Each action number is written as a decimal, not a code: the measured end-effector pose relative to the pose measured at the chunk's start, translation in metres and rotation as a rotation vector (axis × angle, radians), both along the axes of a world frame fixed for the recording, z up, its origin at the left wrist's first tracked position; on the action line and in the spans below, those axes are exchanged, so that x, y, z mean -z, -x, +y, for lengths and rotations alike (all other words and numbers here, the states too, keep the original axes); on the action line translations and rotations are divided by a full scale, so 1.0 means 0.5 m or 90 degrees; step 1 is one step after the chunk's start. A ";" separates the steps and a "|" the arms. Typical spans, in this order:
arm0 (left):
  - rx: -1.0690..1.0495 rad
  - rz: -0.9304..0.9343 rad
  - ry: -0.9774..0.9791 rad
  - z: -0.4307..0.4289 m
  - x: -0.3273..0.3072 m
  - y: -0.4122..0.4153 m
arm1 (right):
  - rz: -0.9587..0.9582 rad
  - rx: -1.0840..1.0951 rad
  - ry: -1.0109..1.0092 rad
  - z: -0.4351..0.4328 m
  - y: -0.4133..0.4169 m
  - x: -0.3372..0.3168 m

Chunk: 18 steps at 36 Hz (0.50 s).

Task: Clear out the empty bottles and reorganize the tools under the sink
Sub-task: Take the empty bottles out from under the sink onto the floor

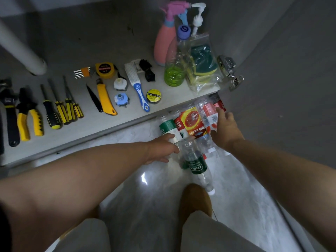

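Several empty plastic bottles lie in a heap on the pale floor just in front of the cabinet's edge. My left hand (pixel 161 149) grips a green-label bottle (pixel 168 127) near its base. My right hand (pixel 225 130) rests on a clear red-label bottle (pixel 208 112), fingers spread over it. A red and yellow label bottle (pixel 190 122) lies between them. Another green-label bottle (pixel 197 166) points toward me, white cap near my foot. On the cabinet floor the tools lie in a row: pliers (pixel 29 119), screwdrivers (pixel 60 106), a yellow utility knife (pixel 105 99), a tape measure (pixel 105 70).
At the cabinet's right stand a pink spray bottle (pixel 164 42), a clear bottle with green liquid (pixel 175 68) and a bag of sponges (pixel 202 64). A white pipe (pixel 21 51) comes down at left. A door hinge (pixel 230 70) sticks out on the right. My knees and a brown slipper (pixel 196 199) fill the foreground.
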<state>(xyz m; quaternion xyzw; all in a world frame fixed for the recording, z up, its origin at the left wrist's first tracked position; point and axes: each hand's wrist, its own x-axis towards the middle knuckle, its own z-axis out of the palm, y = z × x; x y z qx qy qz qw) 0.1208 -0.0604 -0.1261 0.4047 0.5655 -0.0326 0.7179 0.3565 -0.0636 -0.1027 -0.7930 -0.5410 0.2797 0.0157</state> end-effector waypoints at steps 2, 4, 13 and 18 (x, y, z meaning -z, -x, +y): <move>0.016 0.002 -0.007 -0.003 0.003 -0.002 | -0.076 -0.049 -0.055 -0.012 0.001 -0.004; 0.030 0.006 -0.015 -0.004 0.004 -0.001 | -0.163 -0.145 -0.136 -0.028 -0.003 -0.005; 0.070 0.043 -0.072 0.002 0.001 0.009 | -0.103 -0.332 -0.168 -0.065 -0.011 0.000; 0.092 0.057 -0.078 0.003 -0.001 0.015 | -0.096 -0.345 0.095 -0.087 0.030 0.013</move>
